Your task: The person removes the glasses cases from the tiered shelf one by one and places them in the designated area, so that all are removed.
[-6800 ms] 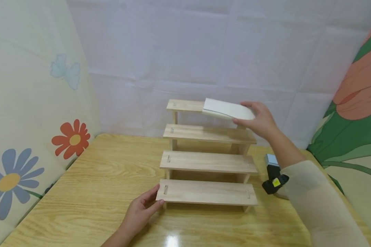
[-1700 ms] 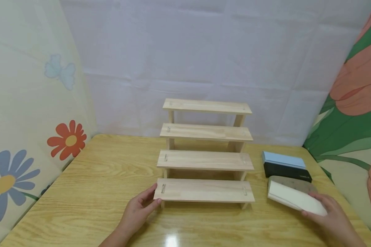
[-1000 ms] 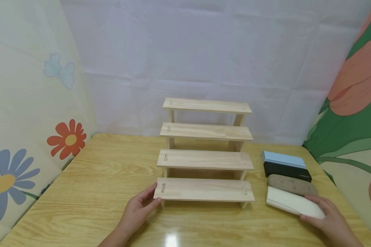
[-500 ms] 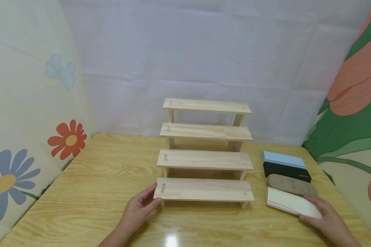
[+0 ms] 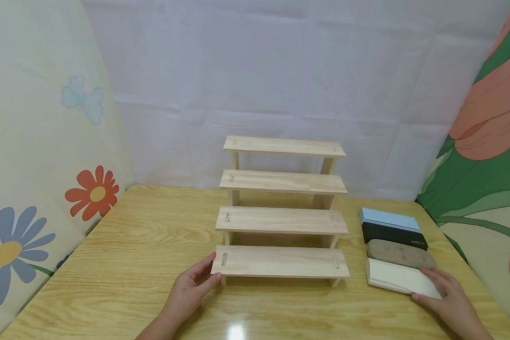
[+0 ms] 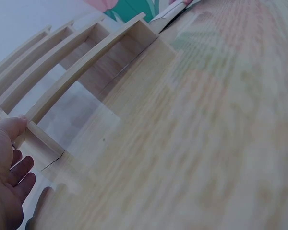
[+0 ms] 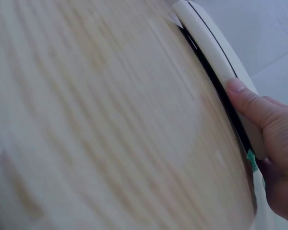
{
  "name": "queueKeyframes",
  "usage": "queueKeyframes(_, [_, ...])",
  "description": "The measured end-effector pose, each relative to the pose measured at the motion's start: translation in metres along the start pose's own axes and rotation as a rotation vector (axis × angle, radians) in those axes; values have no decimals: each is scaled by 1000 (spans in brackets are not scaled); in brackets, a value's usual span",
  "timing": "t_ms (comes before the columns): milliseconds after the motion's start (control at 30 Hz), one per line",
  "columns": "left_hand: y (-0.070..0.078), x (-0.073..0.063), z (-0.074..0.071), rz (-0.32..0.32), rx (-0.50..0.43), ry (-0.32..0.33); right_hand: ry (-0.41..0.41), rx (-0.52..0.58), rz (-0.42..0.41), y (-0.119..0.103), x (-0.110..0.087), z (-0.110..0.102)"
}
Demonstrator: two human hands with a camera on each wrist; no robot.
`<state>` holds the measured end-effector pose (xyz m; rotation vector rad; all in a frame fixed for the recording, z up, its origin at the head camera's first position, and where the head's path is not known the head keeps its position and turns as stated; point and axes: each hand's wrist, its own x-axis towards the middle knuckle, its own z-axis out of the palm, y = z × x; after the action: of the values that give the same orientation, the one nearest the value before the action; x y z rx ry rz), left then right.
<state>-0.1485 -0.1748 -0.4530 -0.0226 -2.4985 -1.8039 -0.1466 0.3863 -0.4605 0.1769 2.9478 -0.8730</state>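
A pale wooden step shelf (image 5: 280, 262) with several tiers stands mid-table. At the left end of its lowest board, my left hand (image 5: 191, 288) pinches the corner, thumb in front and fingers behind. In the left wrist view the left thumb (image 6: 12, 127) lies against the board end. On the right, a white glasses case (image 5: 399, 276) with a fold-over flap lies on the table. My right hand (image 5: 448, 297) grips its near right end between thumb and fingers. The right wrist view shows the right thumb (image 7: 247, 98) pressed on the long side of the case.
Behind the white case lie a taupe glasses case (image 5: 401, 254), a black one (image 5: 393, 236) and a light blue one (image 5: 388, 218), in a row. A white cloth (image 5: 259, 71) hangs behind the wooden table (image 5: 165, 226), with flower-printed sheets at both sides.
The right hand has brought the white case from the top tier down to the table, in front of the taupe case. Lately both hands stay nearly still.
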Motion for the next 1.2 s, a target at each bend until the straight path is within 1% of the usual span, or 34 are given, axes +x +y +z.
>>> queueKeyframes(300, [-1,0,-1,13,19,-1,35,-22,8,-2,2,1])
queueKeyframes(667, [-2,0,-1,11,21,2,51,15,4,-4,7,-2])
queueKeyframes(967, [-3,-1,0,18,24,2,70,30,-29,-1,9,-2])
queueKeyframes(1100, [-3,0,0,22,21,2,65,32,-17,0,10,-2])
queueKeyframes(1200, [-3,1,0,28,9,3,41,76,-1,0,11,-5])
